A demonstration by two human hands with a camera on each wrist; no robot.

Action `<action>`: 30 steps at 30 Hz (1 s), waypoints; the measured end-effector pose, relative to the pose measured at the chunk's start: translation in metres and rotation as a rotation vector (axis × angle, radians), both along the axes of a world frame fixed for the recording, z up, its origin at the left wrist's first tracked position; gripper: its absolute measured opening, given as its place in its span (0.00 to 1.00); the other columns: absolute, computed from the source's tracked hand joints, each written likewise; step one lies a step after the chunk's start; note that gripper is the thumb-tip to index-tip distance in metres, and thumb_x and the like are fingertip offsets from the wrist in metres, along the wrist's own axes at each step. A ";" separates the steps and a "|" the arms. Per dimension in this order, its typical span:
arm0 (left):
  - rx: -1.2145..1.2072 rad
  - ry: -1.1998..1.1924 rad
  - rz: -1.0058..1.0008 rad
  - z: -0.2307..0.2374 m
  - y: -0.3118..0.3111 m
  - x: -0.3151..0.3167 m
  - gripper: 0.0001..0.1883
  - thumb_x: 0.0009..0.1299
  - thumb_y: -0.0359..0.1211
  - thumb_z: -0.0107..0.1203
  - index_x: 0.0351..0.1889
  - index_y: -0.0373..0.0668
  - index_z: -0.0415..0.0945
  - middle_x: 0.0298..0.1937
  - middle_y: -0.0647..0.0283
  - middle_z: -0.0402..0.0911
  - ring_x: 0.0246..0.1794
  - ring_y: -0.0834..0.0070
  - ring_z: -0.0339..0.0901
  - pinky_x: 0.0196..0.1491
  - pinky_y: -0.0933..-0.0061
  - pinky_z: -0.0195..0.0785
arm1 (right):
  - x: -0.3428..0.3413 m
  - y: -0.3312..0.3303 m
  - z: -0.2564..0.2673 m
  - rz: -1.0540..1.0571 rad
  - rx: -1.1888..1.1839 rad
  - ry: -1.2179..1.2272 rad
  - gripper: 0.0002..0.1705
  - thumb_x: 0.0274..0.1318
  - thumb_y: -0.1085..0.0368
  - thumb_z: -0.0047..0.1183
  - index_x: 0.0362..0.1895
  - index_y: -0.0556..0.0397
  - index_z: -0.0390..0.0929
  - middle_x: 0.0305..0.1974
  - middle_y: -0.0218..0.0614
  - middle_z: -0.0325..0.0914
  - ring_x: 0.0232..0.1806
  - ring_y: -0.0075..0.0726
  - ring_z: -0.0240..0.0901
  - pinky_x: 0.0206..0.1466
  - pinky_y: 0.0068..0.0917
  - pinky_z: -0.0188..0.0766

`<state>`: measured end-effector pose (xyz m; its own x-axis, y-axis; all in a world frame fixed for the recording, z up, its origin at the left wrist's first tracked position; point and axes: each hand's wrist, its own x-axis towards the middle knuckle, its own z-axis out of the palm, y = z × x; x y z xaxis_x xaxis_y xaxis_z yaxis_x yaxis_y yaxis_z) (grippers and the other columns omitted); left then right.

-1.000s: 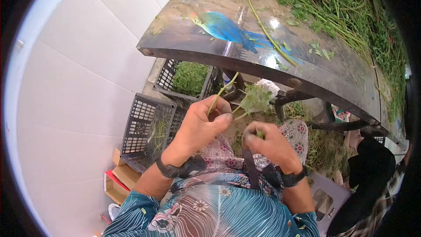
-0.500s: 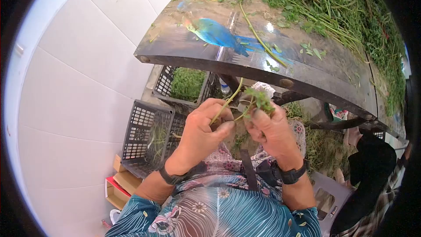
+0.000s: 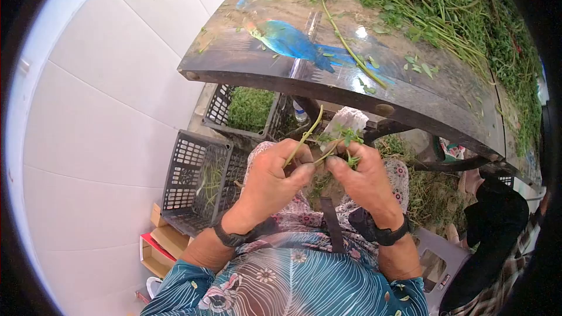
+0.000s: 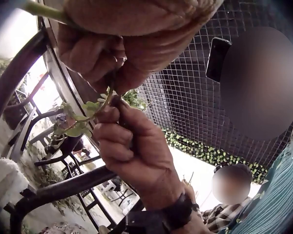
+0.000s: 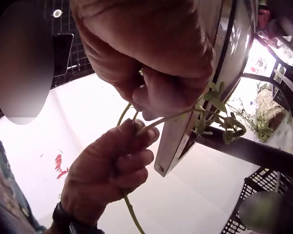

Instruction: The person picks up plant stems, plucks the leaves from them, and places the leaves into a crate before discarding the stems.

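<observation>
In the head view my left hand [image 3: 275,172] grips a long green stem [image 3: 304,136], whose bare end sticks up above the fingers. From this hand a leafy shoot [image 3: 349,134] runs across to my right hand [image 3: 364,182], which pinches it between thumb and fingers. The two thumbs are close together. Seen from the right wrist, the leafy tip [image 5: 229,126] hangs out past the right fingers, and a bare stem [image 5: 132,214] comes out below the left hand. A bit of green leaf [image 3: 353,160] shows at the right fingers.
A painted wooden table [image 3: 234,61] stands ahead, with a big heap of leafy stems [image 3: 451,11] and one loose stem [image 3: 345,44] on it. Black crates [image 3: 190,169] with greens stand at the left. Another person's dark-clad leg [image 3: 492,234] is at the right.
My right hand has moved up and in to the left hand and now pinches the leafy shoot near the left thumb. The left hand keeps its grip on the stem.
</observation>
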<state>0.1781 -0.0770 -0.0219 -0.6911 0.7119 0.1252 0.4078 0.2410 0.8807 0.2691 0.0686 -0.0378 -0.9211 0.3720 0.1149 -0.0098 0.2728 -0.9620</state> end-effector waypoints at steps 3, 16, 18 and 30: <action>-0.014 -0.025 0.000 0.001 -0.001 0.000 0.05 0.54 0.27 0.54 0.27 0.37 0.71 0.24 0.61 0.72 0.24 0.70 0.70 0.29 0.73 0.63 | -0.002 -0.001 -0.007 -0.079 -0.045 -0.024 0.10 0.49 0.69 0.47 0.35 0.59 0.76 0.26 0.34 0.77 0.28 0.23 0.70 0.34 0.24 0.68; -0.036 0.098 -0.069 -0.006 -0.004 -0.008 0.05 0.54 0.27 0.55 0.27 0.37 0.71 0.25 0.58 0.72 0.25 0.64 0.71 0.30 0.70 0.63 | 0.007 0.020 0.013 -0.017 0.362 0.234 0.10 0.44 0.74 0.52 0.36 0.55 0.75 0.30 0.37 0.73 0.30 0.35 0.71 0.33 0.26 0.68; -0.049 0.090 -0.074 -0.002 -0.003 -0.006 0.06 0.53 0.27 0.56 0.26 0.37 0.71 0.25 0.58 0.72 0.26 0.63 0.71 0.30 0.69 0.62 | 0.002 0.013 0.016 0.081 0.515 0.208 0.14 0.37 0.74 0.55 0.35 0.53 0.76 0.28 0.41 0.70 0.30 0.45 0.71 0.31 0.32 0.69; -0.151 0.141 -0.095 -0.009 -0.013 -0.012 0.06 0.54 0.28 0.55 0.26 0.36 0.71 0.24 0.55 0.70 0.26 0.59 0.70 0.29 0.67 0.61 | 0.003 0.021 0.000 0.158 0.596 0.089 0.15 0.35 0.77 0.51 0.34 0.56 0.72 0.30 0.44 0.68 0.32 0.53 0.70 0.34 0.39 0.68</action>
<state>0.1663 -0.0900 -0.0306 -0.6031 0.7910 0.1027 0.5515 0.3206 0.7701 0.2716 0.0893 -0.0381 -0.9370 0.0802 0.3400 -0.1673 0.7514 -0.6383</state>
